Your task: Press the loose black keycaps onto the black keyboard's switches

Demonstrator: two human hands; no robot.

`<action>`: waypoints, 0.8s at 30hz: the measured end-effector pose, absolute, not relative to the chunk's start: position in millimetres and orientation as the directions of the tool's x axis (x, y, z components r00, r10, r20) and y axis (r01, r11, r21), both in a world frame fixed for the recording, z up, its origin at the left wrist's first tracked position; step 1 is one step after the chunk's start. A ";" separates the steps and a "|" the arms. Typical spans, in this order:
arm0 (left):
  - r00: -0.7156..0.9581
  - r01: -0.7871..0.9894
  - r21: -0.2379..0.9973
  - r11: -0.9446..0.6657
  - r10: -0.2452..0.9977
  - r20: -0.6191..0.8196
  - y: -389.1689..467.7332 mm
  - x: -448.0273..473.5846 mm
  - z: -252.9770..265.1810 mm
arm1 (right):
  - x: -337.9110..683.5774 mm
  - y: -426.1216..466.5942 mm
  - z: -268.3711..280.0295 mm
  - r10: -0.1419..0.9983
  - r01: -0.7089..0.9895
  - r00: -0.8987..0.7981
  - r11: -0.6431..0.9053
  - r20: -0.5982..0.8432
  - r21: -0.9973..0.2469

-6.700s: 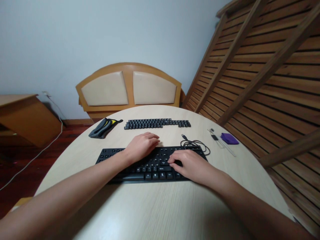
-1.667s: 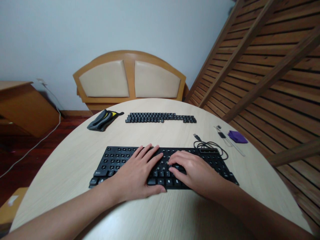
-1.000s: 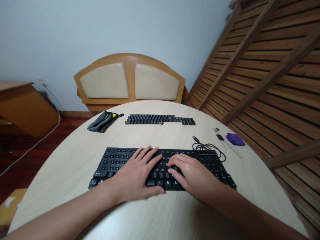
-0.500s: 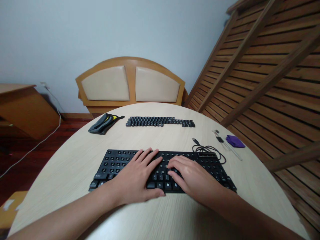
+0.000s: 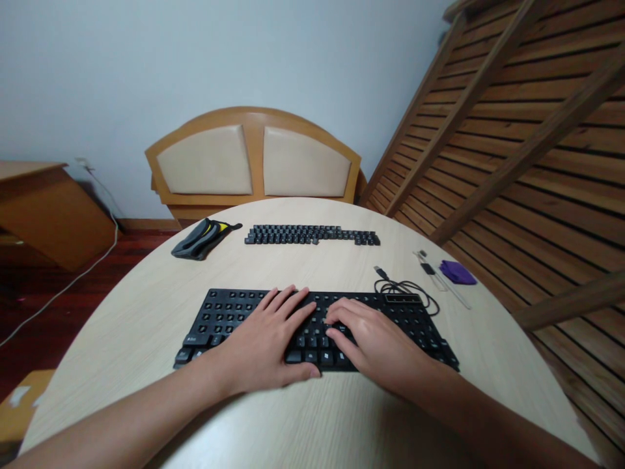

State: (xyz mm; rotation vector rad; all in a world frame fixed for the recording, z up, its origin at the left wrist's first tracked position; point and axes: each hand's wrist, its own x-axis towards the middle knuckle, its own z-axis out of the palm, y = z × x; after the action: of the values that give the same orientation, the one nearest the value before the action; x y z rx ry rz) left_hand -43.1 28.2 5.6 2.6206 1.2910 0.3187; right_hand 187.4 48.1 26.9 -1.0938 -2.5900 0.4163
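A black keyboard (image 5: pixel 224 306) lies in front of me, its upper rows mostly bare key sockets. Keycaps sit along its lower rows, including a wide one (image 5: pixel 196 340) at the left. My left hand (image 5: pixel 273 332) rests flat across the middle of the keyboard, fingers spread, thumb over the front edge. Just right of it, my right hand (image 5: pixel 366 332) is bent over the right part of the board, thumb and fingertips close together around a dark keycap (image 5: pixel 342 329). Those fingers partly hide the keycap, and whether it is seated cannot be seen.
Loose keycaps (image 5: pixel 297 234) stand in rows farther back on the round table (image 5: pixel 146 312). A grey, black and yellow pouch (image 5: pixel 200 240) lies left of them. The coiled USB cable (image 5: pixel 410 288), thin tools (image 5: pixel 439 277) and a purple cloth (image 5: pixel 458 272) are at the right.
The whole scene sits very slightly higher in view. Both hands keep nearly the same place and pose on the keyboard.
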 end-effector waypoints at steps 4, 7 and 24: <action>0.595 0.755 0.272 -0.597 0.798 0.100 28.1 -43.4 4.8 | 189.5 50.9 26.5 0.731 0.632 -0.667 0.659 0.147 -0.407; 0.592 0.762 0.266 -0.590 0.802 0.081 27.9 -42.4 6.7 | 192.1 54.0 25.8 0.722 0.614 -0.677 0.662 0.144 -0.430; 0.590 0.763 0.273 -0.586 0.804 0.079 27.7 -41.6 8.3 | 192.6 54.7 23.7 0.717 0.625 -0.683 0.673 0.139 -0.395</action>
State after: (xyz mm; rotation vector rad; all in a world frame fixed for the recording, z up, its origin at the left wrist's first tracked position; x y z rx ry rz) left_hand -41.6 27.7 8.3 2.6085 1.3034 0.2866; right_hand 192.6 54.7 23.7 -1.0710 -2.6059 0.4616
